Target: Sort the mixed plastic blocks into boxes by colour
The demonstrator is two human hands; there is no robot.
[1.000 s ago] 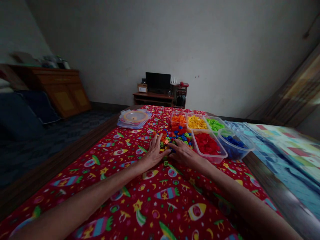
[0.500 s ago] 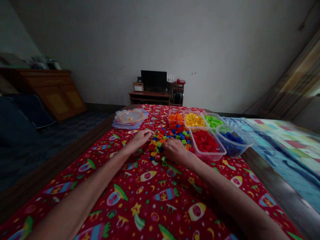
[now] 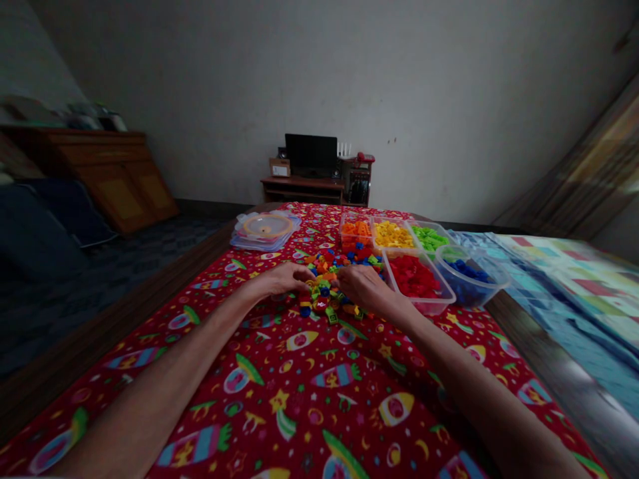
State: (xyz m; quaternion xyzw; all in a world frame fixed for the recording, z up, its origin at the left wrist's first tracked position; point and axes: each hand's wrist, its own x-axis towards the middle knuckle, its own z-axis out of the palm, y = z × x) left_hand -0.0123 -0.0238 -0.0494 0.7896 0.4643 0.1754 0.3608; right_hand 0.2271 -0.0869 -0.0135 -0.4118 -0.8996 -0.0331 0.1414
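Note:
A mixed pile of small toy building bricks (image 3: 322,304) in red, blue, green, yellow and orange lies between my hands on the red patterned cloth (image 3: 309,412). At the pile's left edge, my left hand (image 3: 284,277) is open, its thumb and fingers apart and curved toward the bricks. My right hand (image 3: 363,285) reaches into the right side of the pile with fingers closed together. Whatever its fingertips hold, if anything, is hidden. Close beside this hand stands a clear tub of red bricks (image 3: 413,278).
Behind the pile are clear tubs of orange bricks (image 3: 356,231), yellow bricks (image 3: 393,235) and green bricks (image 3: 429,238). A round tub (image 3: 472,289) of blue bricks stands at the right. Stacked lids (image 3: 264,229) lie at the back left.
My left hand has moved in over the pile's left edge, its fingers bending downward. My right hand has shifted slightly right, and more bricks show in front of it. The view has tilted slightly.

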